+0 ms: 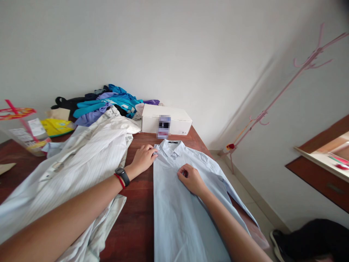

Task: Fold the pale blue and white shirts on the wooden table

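A light blue collared shirt [177, 203] lies front up on the dark red wooden table. Its left side makes a straight edge, and one sleeve reaches down on the right. At the shoulder on that left edge is my left hand [144, 159], its fingers bent and closed on the cloth. My right hand [193, 179] rests on the shirt's chest below the collar. Its fingers are curled in loosely, with a small dark gap by the thumb and no cloth seen in them.
White striped shirts [89, 163] lie in a heap on the left. Behind are a pile of blue and black clothes [109, 102] and a white box [174, 118]. A plastic cup [27, 134] stands far left. A pink coat rack [286, 80] leans across the right.
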Motion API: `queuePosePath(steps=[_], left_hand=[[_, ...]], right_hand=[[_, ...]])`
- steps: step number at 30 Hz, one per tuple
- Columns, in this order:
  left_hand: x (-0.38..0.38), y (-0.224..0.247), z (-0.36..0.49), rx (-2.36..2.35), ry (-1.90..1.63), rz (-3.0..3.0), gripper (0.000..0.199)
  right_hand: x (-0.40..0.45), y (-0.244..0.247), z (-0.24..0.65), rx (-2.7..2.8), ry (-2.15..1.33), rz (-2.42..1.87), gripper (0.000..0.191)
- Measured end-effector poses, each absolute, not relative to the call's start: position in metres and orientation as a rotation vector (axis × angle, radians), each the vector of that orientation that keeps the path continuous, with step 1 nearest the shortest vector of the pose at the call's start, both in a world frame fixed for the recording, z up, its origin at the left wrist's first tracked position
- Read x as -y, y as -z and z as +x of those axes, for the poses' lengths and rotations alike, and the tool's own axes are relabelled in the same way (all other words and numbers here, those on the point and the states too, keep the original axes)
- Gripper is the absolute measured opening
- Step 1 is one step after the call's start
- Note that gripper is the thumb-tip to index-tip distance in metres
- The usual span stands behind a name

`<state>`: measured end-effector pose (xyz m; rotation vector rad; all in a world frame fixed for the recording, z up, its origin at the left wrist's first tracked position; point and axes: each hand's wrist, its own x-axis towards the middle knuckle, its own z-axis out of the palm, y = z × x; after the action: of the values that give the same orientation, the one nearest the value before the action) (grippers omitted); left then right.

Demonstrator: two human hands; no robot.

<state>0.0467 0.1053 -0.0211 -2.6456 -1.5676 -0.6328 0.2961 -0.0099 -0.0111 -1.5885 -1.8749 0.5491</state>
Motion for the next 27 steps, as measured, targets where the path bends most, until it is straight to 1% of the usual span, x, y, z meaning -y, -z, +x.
queuePosePath(steps=[27], left_hand=[[-0.102,0.0159,0.0468,1.553,0.643,-2.658,0.026]], right_hand=[[0.0099,0.0119,0.2981,1.894,-0.566,-1.573,0.009]])
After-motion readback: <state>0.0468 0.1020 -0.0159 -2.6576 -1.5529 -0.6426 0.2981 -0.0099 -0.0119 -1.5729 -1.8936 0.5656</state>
